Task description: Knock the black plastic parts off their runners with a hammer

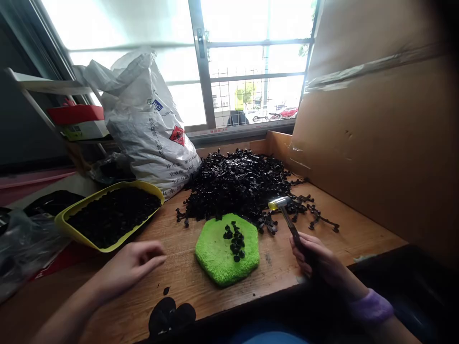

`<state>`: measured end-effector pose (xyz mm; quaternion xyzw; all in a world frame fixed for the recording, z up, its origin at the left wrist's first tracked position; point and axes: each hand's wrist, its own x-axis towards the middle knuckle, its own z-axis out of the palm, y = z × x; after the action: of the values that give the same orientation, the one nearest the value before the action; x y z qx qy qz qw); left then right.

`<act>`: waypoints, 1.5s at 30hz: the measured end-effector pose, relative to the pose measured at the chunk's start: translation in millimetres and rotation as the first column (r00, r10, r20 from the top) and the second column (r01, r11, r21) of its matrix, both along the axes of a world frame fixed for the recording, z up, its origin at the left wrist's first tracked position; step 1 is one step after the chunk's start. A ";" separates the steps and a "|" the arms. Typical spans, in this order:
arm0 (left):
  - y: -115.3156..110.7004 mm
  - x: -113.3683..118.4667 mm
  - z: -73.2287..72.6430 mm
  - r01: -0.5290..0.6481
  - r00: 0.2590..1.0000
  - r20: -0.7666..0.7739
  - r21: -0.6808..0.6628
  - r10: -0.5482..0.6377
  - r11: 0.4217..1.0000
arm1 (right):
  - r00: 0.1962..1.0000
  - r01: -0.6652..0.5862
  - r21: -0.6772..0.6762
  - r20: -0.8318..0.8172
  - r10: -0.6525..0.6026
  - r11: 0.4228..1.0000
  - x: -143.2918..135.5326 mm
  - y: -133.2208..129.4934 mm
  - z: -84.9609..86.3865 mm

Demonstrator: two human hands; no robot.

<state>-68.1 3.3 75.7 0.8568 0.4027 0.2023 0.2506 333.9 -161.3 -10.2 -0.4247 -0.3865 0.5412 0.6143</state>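
My right hand is wrapped round the dark handle of a small hammer with a metal head and a yellow face, raised right of a green fuzzy pad. Several small black round-ended pieces lie in a cluster on the pad. Left of it, my left hand hovers over the table, fingers bent and thumb apart, with nothing visible between them. Behind the pad spreads a large heap of the same kind of black parts, some still joined on thin stems.
A yellow tub full of small black pieces stands at left, before a white sack. Tall cardboard walls the right side. Black discs lie at the wooden table's front edge. A window is behind.
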 end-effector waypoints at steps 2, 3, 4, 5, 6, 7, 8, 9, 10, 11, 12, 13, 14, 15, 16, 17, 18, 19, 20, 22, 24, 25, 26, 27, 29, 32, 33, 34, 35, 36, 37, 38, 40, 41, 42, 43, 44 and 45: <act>34.0 42.2 -3.9 0.012 0.999 0.044 0.022 -0.013 1.000 | 1.000 0.008 0.024 -0.012 -0.007 1.000 1.1 0.9 -3.5; 49.8 64.0 -7.8 -0.022 0.994 0.109 0.043 0.018 0.999 | 1.000 0.009 0.031 -0.017 -0.008 0.999 1.5 1.5 -4.8; 64.0 85.1 -12.5 -0.068 0.981 0.187 0.068 0.054 0.995 | 1.000 0.008 0.034 -0.022 -0.007 0.999 1.9 2.1 -5.8; 76.2 105.0 -17.6 -0.112 0.965 0.248 0.081 0.088 0.990 | 1.000 0.004 0.031 -0.026 -0.004 0.999 2.2 2.6 -6.4; 86.4 123.1 -22.6 -0.143 0.951 0.289 0.087 0.112 0.986 | 1.000 0.001 0.026 -0.030 0.000 1.000 2.4 3.0 -6.5; 94.7 139.3 -26.9 -0.172 0.941 0.311 0.094 0.135 0.981 | 0.999 -0.003 0.020 -0.032 0.004 1.000 2.5 3.2 -6.2; 101.4 153.2 -30.5 -0.202 0.936 0.314 0.103 0.161 0.974 | 0.999 -0.005 0.013 -0.034 0.005 1.000 2.5 3.1 -5.7; 107.0 164.6 -33.0 -0.232 0.933 0.306 0.113 0.188 0.966 | 0.999 -0.003 0.008 -0.035 0.004 1.000 2.4 2.9 -4.9; 111.7 173.5 -34.7 -0.260 0.931 0.295 0.122 0.215 0.958 | 0.999 -0.001 0.004 -0.037 0.001 1.000 2.3 2.5 -4.0; 115.7 179.7 -35.5 -0.284 0.928 0.286 0.127 0.240 0.950 | 0.999 0.004 0.000 -0.039 -0.004 1.000 2.2 2.1 -3.0; 119.0 183.3 -35.6 -0.305 0.923 0.281 0.126 0.261 0.944 | 0.999 0.009 -0.003 -0.041 -0.009 1.000 2.1 1.7 -2.1; 121.7 184.1 -35.1 -0.321 0.918 0.284 0.122 0.277 0.939 | 0.999 0.011 -0.006 -0.044 -0.012 1.000 2.1 1.4 -1.1; 123.5 182.2 -34.1 -0.335 0.911 0.292 0.115 0.291 0.935 | 0.999 0.012 -0.007 -0.047 -0.012 1.000 2.2 1.3 -0.3; 124.1 177.8 -32.7 -0.344 0.904 0.305 0.109 0.298 0.933 | 0.999 0.010 -0.009 -0.050 -0.011 1.000 2.4 1.4 0.4; 123.3 171.0 -30.8 -0.344 0.900 0.321 0.102 0.296 0.934 | 0.999 0.006 -0.011 -0.052 -0.006 1.000 2.7 1.5 1.0; 120.9 161.9 -28.6 -0.332 0.899 0.335 0.098 0.283 0.938 | 0.999 0.000 -0.012 -0.054 0.000 1.000 3.1 1.7 1.4; 116.7 151.0 -26.3 -0.308 0.904 0.340 0.101 0.258 0.946 | 0.998 -0.007 -0.012 -0.056 0.007 1.000 3.4 1.9 1.6; 110.8 138.6 -24.2 -0.277 0.916 0.330 0.110 0.228 0.954 | 0.998 -0.013 -0.011 -0.057 0.012 1.000 3.7 2.1 1.7; 103.2 125.2 -22.5 -0.247 0.931 0.305 0.122 0.200 0.961 | 0.998 -0.016 -0.009 -0.059 0.015 1.000 4.0 2.1 1.6; 85.2 97.3 -21.5 -0.211 0.962 0.207 0.140 0.180 0.967 | 0.998 -0.016 0.000 -0.061 0.016 1.000 4.4 1.9 1.4; 66.7 71.7 -25.3 -0.222 0.974 0.077 0.145 0.212 0.964 | 0.998 -0.018 0.004 -0.058 0.018 1.000 4.7 1.4 1.8; 58.5 61.1 -28.9 -0.227 0.973 0.000 0.158 0.230 0.961 | 0.998 -0.021 0.005 -0.054 0.021 1.000 4.7 1.0 2.2; 51.3 52.4 -33.4 -0.223 0.968 -0.076 0.178 0.239 0.959 | 0.998 -0.025 0.005 -0.050 0.025 1.000 4.8 0.6 2.8; 45.2 46.1 -38.3 -0.201 0.961 -0.151 0.203 0.234 0.958 | 0.999 -0.028 0.005 -0.045 0.029 1.000 4.7 0.2 3.6; 35.2 41.2 -47.5 -0.122 0.942 -0.274 0.252 0.192 0.960 | 0.999 -0.029 0.004 -0.035 0.029 1.000 4.4 -0.4 5.2; 22.3 53.1 -53.9 -0.031 0.930 -0.335 0.341 0.152 0.939 | 0.999 -0.021 0.001 -0.025 0.021 1.000 3.8 -0.8 6.9; 17.7 61.5 -53.5 -0.018 0.941 -0.306 0.373 0.141 0.928 | 1.000 -0.019 -0.002 -0.022 0.019 1.000 3.6 -0.7 7.2; 12.9 71.5 -52.1 -0.011 0.960 -0.251 0.397 0.121 0.918 | 1.000 -0.017 -0.004 -0.020 0.017 1.000 3.4 -0.6 7.4; 7.8 82.4 -49.9 -0.001 0.980 -0.181 0.407 0.081 0.913 | 1.000 -0.016 -0.006 -0.019 0.016 1.000 3.1 -0.4 7.6; 2.6 93.8 -47.4 0.020 0.994 -0.107 0.401 0.025 0.916 | 1.000 -0.013 -0.008 -0.018 0.013 1.000 2.6 -0.2 7.7; -2.5 105.0 -44.9 0.054 0.998 -0.040 0.382 -0.042 0.923 | 1.000 -0.009 -0.010 -0.018 0.009 1.000 2.1 0.1 7.8; -7.4 115.5 -42.5 0.103 0.993 0.011 0.357 -0.115 0.928 | 1.000 -0.002 -0.011 -0.019 0.001 1.000 1.4 0.3 7.9; -16.2 132.6 -38.8 0.229 0.964 0.059 0.304 -0.258 0.925 | 1.000 0.014 -0.012 -0.021 -0.014 1.000 0.1 0.4 8.5; -20.0 138.7 -37.4 0.289 0.946 0.066 0.282 -0.319 0.915 | 1.000 0.020 -0.012 -0.022 -0.020 1.000 -0.4 0.4 8.9; -23.5 143.1 -36.4 0.337 0.928 0.069 0.264 -0.366 0.904 | 0.999 0.025 -0.011 -0.024 -0.025 1.000 -0.7 0.2 9.4; -26.7 146.1 -35.7 0.372 0.914 0.071 0.248 -0.400 0.895 | 0.999 0.027 -0.011 -0.026 -0.028 1.000 -1.0 0.0 9.8; -29.6 148.0 -35.2 0.397 0.904 0.068 0.234 -0.422 0.888 | 0.999 0.030 -0.011 -0.028 -0.030 0.999 -1.1 -0.2 10.3; -32.3 149.1 -35.1 0.419 0.896 0.057 0.221 -0.440 0.881 | 0.999 0.032 -0.011 -0.031 -0.033 0.999 -1.2 -0.3 10.6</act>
<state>81.0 -28.9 40.6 0.9338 0.1662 0.2266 0.2216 332.6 -161.7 0.3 -0.4257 -0.3670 0.5398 0.6267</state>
